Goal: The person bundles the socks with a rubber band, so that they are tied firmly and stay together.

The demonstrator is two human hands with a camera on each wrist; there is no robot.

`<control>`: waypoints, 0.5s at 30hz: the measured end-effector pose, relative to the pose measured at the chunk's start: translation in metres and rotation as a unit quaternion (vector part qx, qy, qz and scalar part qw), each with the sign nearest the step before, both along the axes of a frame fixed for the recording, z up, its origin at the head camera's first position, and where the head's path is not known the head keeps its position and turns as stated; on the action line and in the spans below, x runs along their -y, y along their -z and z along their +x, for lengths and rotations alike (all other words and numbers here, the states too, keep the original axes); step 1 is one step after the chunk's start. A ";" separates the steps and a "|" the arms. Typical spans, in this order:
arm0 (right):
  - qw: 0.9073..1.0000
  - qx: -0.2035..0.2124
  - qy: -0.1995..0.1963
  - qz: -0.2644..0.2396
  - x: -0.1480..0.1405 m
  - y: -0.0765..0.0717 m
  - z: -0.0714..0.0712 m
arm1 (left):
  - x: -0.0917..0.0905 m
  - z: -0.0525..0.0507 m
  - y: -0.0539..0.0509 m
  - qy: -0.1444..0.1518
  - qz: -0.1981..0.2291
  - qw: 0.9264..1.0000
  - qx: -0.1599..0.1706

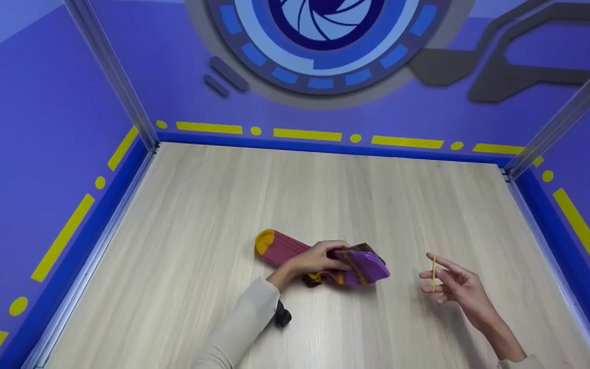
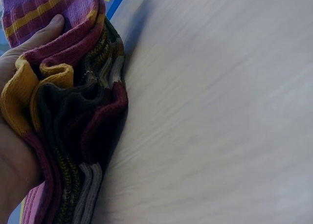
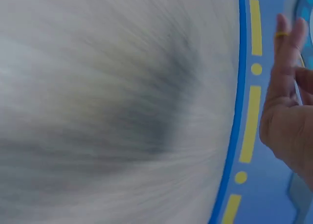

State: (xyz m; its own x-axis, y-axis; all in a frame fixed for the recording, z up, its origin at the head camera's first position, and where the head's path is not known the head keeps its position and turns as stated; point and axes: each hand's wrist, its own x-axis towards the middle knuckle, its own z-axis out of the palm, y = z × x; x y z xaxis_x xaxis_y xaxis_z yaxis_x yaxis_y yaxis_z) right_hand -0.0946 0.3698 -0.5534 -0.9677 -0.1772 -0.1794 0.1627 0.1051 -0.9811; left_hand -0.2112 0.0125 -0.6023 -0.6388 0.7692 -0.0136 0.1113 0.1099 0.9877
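My left hand (image 1: 320,258) grips a bundle of striped knitted socks (image 1: 364,266) just over the table. In the left wrist view the thumb presses on the purple-and-yellow sock, and several folded layers in mustard, maroon, dark green and grey (image 2: 90,190) hang in a stack. One maroon sock end with a yellow toe (image 1: 265,241) sticks out to the left past the wrist. Off to the right, my right hand (image 1: 461,289) is raised, with a thin yellow rubber band (image 1: 433,274) stretched over its spread, fairly straight fingers. The right wrist view shows the band round a fingertip.
A pale wood-grain tabletop (image 1: 197,205) lies under both hands. Blue printed panels (image 1: 325,118) with yellow dashes stand at the back and sides, joined by metal posts (image 1: 121,77). A small black object (image 1: 283,314) shows beside the left sleeve.
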 end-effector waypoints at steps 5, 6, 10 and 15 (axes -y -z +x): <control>0.992 -0.089 0.046 0.073 0.027 -0.011 -0.008 | 0.002 -0.001 -0.003 -0.003 -0.001 1.000 -0.006; 0.988 -0.108 0.051 0.094 0.032 -0.013 -0.010 | 0.002 -0.001 -0.003 -0.005 0.000 1.000 -0.006; 0.966 -0.187 0.068 0.167 0.052 -0.023 -0.014 | 0.001 0.000 -0.002 -0.006 -0.004 1.000 -0.001; 0.902 -0.320 0.060 0.284 0.075 -0.030 -0.019 | -0.001 0.001 -0.002 -0.016 -0.027 0.999 -0.037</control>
